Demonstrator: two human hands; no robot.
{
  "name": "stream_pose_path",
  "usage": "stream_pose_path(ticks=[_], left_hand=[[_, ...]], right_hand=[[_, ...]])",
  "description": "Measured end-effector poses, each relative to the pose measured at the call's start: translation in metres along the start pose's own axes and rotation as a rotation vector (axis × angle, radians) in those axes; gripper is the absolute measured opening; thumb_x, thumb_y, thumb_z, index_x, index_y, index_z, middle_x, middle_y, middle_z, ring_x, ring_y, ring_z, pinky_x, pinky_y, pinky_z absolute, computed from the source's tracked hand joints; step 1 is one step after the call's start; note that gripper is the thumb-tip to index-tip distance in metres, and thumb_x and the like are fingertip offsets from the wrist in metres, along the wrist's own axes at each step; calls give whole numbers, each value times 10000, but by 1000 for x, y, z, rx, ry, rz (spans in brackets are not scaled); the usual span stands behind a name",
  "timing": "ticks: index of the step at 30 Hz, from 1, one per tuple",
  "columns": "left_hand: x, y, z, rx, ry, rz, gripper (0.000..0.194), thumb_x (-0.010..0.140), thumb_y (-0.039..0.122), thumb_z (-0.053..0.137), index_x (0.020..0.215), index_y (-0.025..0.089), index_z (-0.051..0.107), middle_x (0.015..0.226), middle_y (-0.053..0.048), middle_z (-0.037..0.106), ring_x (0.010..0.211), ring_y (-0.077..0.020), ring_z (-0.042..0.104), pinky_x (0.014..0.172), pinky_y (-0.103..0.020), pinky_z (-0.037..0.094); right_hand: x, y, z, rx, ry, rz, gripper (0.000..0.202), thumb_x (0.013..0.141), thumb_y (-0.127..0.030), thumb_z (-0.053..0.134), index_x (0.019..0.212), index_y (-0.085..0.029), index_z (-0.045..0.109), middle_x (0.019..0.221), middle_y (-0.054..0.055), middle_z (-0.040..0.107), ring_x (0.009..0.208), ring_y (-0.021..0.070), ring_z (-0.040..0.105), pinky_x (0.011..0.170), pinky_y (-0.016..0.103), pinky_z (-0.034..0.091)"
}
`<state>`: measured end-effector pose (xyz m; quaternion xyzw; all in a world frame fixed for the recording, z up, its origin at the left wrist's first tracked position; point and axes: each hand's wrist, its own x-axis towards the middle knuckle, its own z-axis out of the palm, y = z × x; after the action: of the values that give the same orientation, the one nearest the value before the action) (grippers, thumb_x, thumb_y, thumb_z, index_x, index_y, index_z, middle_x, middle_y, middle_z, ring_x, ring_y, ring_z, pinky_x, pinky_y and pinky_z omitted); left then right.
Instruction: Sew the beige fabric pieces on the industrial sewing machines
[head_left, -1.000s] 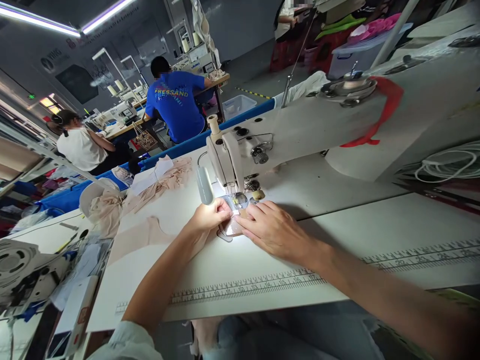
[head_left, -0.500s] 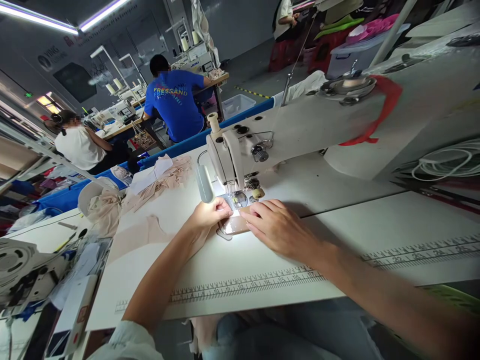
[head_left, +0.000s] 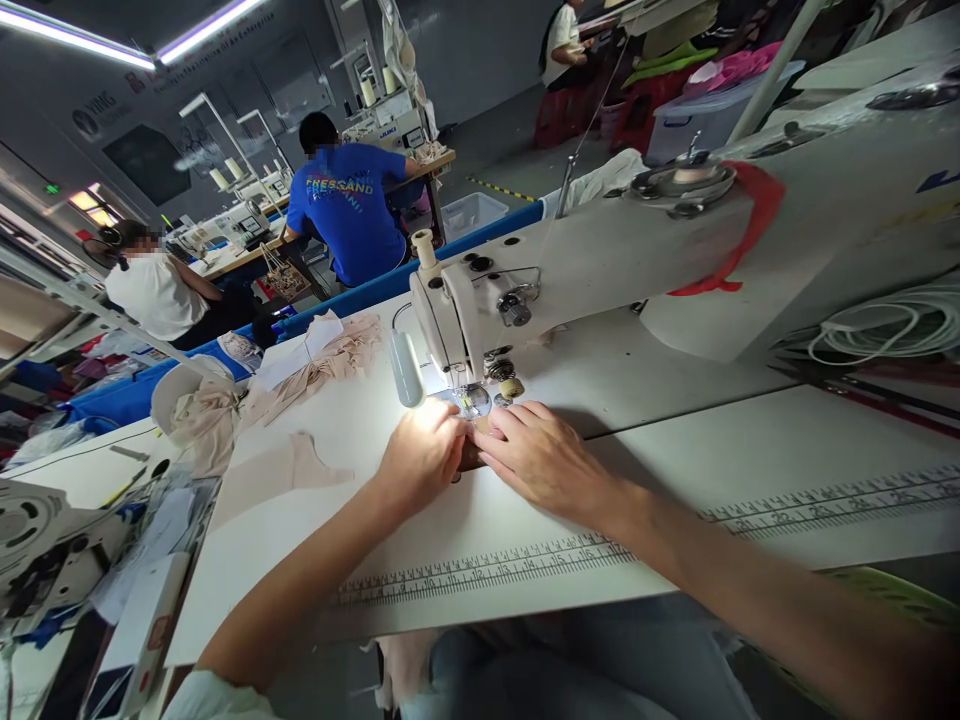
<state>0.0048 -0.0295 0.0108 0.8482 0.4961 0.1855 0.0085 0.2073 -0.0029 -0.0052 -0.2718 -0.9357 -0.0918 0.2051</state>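
Just in front of the needle of a white sewing machine, both hands meet over a small piece of beige fabric, mostly covered by fingers. My left hand is closed at its left edge, fingertips curled in beside the presser foot. My right hand lies over the right side with bent fingers pinching and pressing it against the bed. A dark brown patch shows between the hands; I cannot make out what it is. The lamp lights the needle area.
A cut beige piece lies left on the table, with a crumpled fabric heap behind. A ruler strip runs along the front edge. Coiled white cord and dark scissors-like tools lie right. Co-workers sit beyond the blue trough.
My left hand has turned and closed in toward my right hand, covering the shiny brown-beige patch that showed between them. The right hand stays nearly in place. The view has shifted slightly.
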Motion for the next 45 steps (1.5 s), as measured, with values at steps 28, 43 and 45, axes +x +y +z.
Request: stream_pose_path(ticks=[28,43,45], left_hand=[[-1,-4,26,121,25,81,357,930,158,391,1196,91,619,1184,-192,649,1121,-286,606,952,-441,570],[0,-7,25,92,12,94,390,912,164,398,1241,110,601,1202,-172,652,1141,-277,599,976,-439,563],[0,-8,25,95,17,96,379,913,165,402,1228,108,606,1206,-178,648,1138,-282,600,973,-443,565]], right_hand=[[-8,21,4,87,153,185,301,970,-196,415,885,-181,704,759,54,594,688,200,507,729,342,360],[16,39,5,412,103,516,464,990,-489,324,635,-228,470,532,25,541,487,156,410,529,296,257],[12,35,5,400,108,522,455,989,-488,330,653,-227,490,558,28,558,504,158,417,530,292,267]])
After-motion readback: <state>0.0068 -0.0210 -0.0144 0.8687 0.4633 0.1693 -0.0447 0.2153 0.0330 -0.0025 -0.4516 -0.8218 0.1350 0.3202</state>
